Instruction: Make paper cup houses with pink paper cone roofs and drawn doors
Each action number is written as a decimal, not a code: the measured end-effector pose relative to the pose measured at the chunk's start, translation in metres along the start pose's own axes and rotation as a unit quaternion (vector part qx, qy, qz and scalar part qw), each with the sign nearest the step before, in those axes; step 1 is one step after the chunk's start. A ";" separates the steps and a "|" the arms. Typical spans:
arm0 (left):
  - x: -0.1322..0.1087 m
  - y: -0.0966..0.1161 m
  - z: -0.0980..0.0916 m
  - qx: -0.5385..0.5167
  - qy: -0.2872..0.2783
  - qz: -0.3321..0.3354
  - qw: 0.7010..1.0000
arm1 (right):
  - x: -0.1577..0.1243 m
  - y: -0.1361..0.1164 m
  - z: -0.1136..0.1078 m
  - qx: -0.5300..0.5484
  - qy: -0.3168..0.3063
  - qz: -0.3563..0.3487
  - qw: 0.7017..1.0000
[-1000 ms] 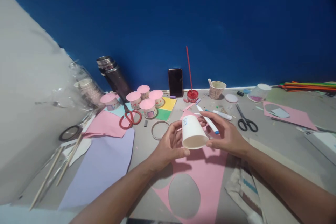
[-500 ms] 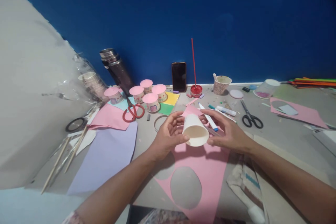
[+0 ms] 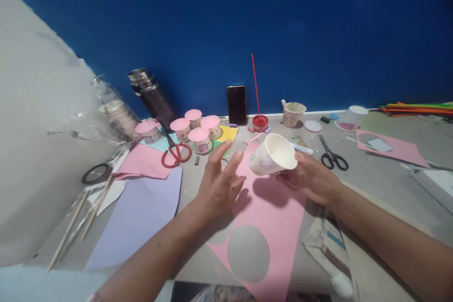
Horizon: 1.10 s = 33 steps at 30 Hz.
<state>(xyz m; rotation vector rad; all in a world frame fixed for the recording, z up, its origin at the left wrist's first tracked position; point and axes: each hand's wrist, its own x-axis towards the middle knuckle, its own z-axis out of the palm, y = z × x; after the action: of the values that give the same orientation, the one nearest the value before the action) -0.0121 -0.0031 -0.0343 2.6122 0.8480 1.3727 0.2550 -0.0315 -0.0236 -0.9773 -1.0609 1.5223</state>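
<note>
A white paper cup with a faint drawing on its side is tilted, its mouth facing up and to the right. My right hand grips it by the rim and underside. To the left of the cup, my left hand is raised with its fingers apart and holds nothing. Below both hands lies a pink sheet with a large round hole cut in it. Several small decorated cups with pink round tops stand behind my left hand.
Red-handled scissors and a lilac sheet lie to the left. Dark scissors lie right of the cup. A phone, a red pot with a stick and a flask stand at the back wall.
My left hand has let go of the cup and moved slightly left. In my right hand the cup has been raised and turned, its mouth now up and to the right.
</note>
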 end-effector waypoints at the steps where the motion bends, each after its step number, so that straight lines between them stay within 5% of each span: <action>1: 0.003 -0.002 -0.002 0.025 -0.001 0.035 0.999 | -0.002 -0.002 0.002 0.007 -0.003 0.012 1.000; 7: 0.020 0.008 -0.013 0.064 -0.070 0.128 0.987 | -0.007 -0.010 0.009 0.006 -0.041 0.060 0.997; 13: 0.022 0.016 -0.012 0.012 -0.042 0.076 0.996 | -0.007 -0.011 0.011 -0.027 -0.097 0.052 0.994; 16: 0.021 0.013 -0.011 -0.030 -0.029 0.009 0.999 | -0.007 -0.012 0.011 -0.091 -0.018 0.028 0.995; 19: 0.018 0.007 -0.010 -0.074 -0.036 -0.088 0.993 | -0.007 -0.013 0.007 -0.138 0.129 -0.050 0.981; 21: 0.015 0.004 -0.008 -0.100 -0.046 -0.143 0.984 | -0.009 -0.013 0.003 -0.137 0.168 -0.125 0.968; 26: 0.012 0.002 -0.002 -0.140 -0.064 -0.201 0.967 | -0.022 -0.015 0.006 -0.213 0.140 -0.220 0.942; 33: 0.010 0.003 0.004 -0.149 -0.073 -0.166 0.972 | -0.033 -0.020 0.023 -0.373 0.106 -0.313 0.867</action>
<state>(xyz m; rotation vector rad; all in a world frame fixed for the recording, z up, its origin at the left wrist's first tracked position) -0.0033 -0.0003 -0.0280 2.1929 0.9245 1.1052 0.2444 -0.0653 0.0042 -1.1137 -1.6470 0.4372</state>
